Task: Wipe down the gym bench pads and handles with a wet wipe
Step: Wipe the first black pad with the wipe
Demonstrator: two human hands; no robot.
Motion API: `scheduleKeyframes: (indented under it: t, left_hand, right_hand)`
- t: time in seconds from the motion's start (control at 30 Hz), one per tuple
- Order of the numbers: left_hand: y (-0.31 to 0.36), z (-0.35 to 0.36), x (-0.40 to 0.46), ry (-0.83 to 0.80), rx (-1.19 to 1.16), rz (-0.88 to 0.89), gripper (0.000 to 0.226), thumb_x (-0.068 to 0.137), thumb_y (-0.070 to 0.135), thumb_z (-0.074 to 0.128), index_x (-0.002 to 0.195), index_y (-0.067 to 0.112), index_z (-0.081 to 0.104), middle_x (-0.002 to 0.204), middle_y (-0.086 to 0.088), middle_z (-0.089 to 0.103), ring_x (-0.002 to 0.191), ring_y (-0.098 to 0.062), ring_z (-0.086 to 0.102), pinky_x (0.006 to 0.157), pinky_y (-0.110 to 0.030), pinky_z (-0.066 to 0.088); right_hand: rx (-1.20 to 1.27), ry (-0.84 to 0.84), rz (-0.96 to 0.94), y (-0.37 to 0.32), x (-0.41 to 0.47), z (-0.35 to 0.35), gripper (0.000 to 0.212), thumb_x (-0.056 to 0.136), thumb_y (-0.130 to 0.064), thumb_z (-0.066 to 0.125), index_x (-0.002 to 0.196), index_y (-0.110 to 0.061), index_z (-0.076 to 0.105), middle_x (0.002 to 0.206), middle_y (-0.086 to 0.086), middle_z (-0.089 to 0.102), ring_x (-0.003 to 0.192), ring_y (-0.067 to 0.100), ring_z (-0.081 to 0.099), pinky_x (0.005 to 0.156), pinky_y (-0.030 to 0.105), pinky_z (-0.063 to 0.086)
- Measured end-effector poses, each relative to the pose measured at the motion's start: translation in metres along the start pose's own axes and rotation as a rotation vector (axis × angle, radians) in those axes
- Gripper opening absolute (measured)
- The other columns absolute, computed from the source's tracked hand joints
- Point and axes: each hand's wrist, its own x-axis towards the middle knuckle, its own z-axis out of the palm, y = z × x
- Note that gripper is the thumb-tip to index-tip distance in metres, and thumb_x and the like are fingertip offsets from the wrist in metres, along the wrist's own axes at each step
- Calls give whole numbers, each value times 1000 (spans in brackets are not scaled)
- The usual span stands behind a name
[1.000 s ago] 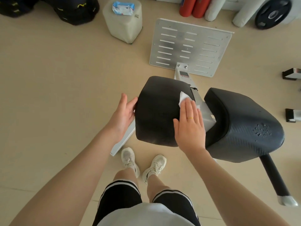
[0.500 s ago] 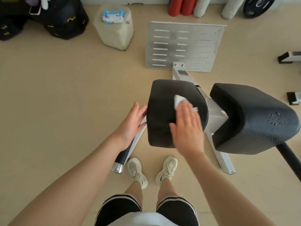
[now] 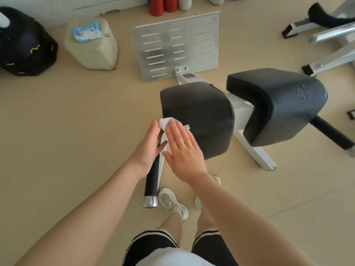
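Most of the wet wipe (image 3: 166, 122) is hidden: only a white corner shows above the right hand (image 3: 183, 150), plus a small tip poking out past the little-finger side. The right hand lies flat on it, fingers (image 3: 175, 132) straight and close together, pressing the wipe against the near left edge of the left bench pad (image 3: 197, 116). A gold ring sits on one finger. The left hand (image 3: 148, 148) is just beside it, fingers extended, their tips touching the wipe's left edge; whether the thumb pinches the wipe or only rests there cannot be told. Under both hands runs the left handle (image 3: 151, 181), black with a silver end cap; its upper part is covered by the hands.

The right bench pad (image 3: 278, 104) stands apart from the left one, with the white frame (image 3: 243, 110) between them. The right handle (image 3: 334, 135) is cut off at the picture's edge. Behind the pads the slotted metal footplate (image 3: 176, 47) stands tilted on the floor (image 3: 76, 121).

Far left, a pale plastic jug (image 3: 92, 52) stands on the floor with a blue and white wipe packet (image 3: 86, 32) lying on top of it; what the jug holds cannot be made out. A black bag (image 3: 25, 45) beside it is partly out of frame. Red and white rolls (image 3: 165, 4) at the wall are cropped at the top, as is other equipment (image 3: 326, 29) at upper right. The person's shoes (image 3: 172, 202) show below, the right one mostly hidden by the forearm.
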Motion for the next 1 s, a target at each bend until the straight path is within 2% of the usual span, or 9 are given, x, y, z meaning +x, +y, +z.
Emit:
scheduleKeyframes:
  t: [0.07, 0.17, 0.37, 0.43, 0.53, 0.67, 0.8, 0.87, 1.0]
  left_hand:
    - [-1, 1, 1, 31, -7, 4, 56, 95, 51, 9, 143, 28, 26, 148, 14, 31, 136, 1, 25, 109, -26, 25]
    - [-2, 3, 0, 27, 42, 14, 61, 91, 57, 12, 146, 31, 16, 151, 16, 24, 138, 0, 21, 113, -27, 20]
    - [-3, 12, -1, 62, -90, 43, 53, 96, 50, 8, 144, 32, 19, 149, 16, 26, 137, 1, 20, 111, -24, 19]
    - [-7, 16, 1, 86, -135, 52, 54, 97, 49, 7, 145, 29, 19, 150, 14, 25, 138, -1, 20, 114, -27, 15]
    - [-12, 16, 4, 129, -208, 24, 57, 95, 52, 9, 145, 27, 21, 151, 5, 27, 138, -7, 25, 115, -30, 15]
    - [-13, 18, 1, 140, -242, 3, 59, 94, 55, 8, 145, 28, 22, 151, -1, 27, 137, -10, 27, 110, -26, 21]
    - [-18, 22, 1, 187, -262, 39, 57, 96, 49, 4, 145, 26, 22, 149, 7, 29, 137, -5, 25, 115, -29, 15]
    - [-24, 24, 1, 209, -265, 40, 58, 96, 51, 4, 145, 27, 23, 148, 10, 30, 134, -2, 27, 113, -27, 18]
    - [-43, 32, 1, 260, -326, 52, 59, 95, 53, 3, 144, 29, 24, 148, 11, 31, 136, -4, 28, 114, -31, 18]
  right_hand:
    - [-33, 37, 90, 19, 1, -5, 64, 89, -36, 37, 143, -4, 26, 149, 13, 30, 139, 25, 22, 115, 33, 9]
    - [-41, 41, 327, 59, -6, -22, 68, 93, -33, 41, 147, -7, 9, 155, 11, 11, 143, 21, 4, 113, 30, -4]
    - [-42, 59, 407, 60, -9, -19, 68, 96, -34, 34, 146, -8, -5, 156, 10, -3, 138, 15, -18, 112, 31, -13]
    - [2, 94, 320, 38, -3, -4, 70, 92, -35, 37, 146, -5, 4, 155, 14, 9, 140, 18, -11, 113, 33, -10]
    - [-76, 116, -41, 10, -3, 24, 65, 88, -38, 41, 140, -2, 27, 146, 15, 35, 138, 24, 17, 116, 34, 4]
    - [-371, 83, -367, 28, -8, 34, 62, 94, -43, 32, 143, -6, 23, 149, 1, 22, 138, 19, 20, 117, 34, 6]
    - [-289, 194, -244, 67, 7, 4, 63, 87, -36, 37, 141, -6, 27, 146, 10, 37, 135, 23, 28, 115, 36, 15]
    - [-299, 217, -197, 87, 12, -6, 63, 89, -36, 34, 142, -3, 26, 146, 14, 35, 137, 25, 26, 116, 34, 10]
    - [-277, 217, -365, 96, 11, 2, 63, 91, -38, 32, 143, -2, 23, 149, 15, 29, 138, 26, 15, 115, 34, 0]
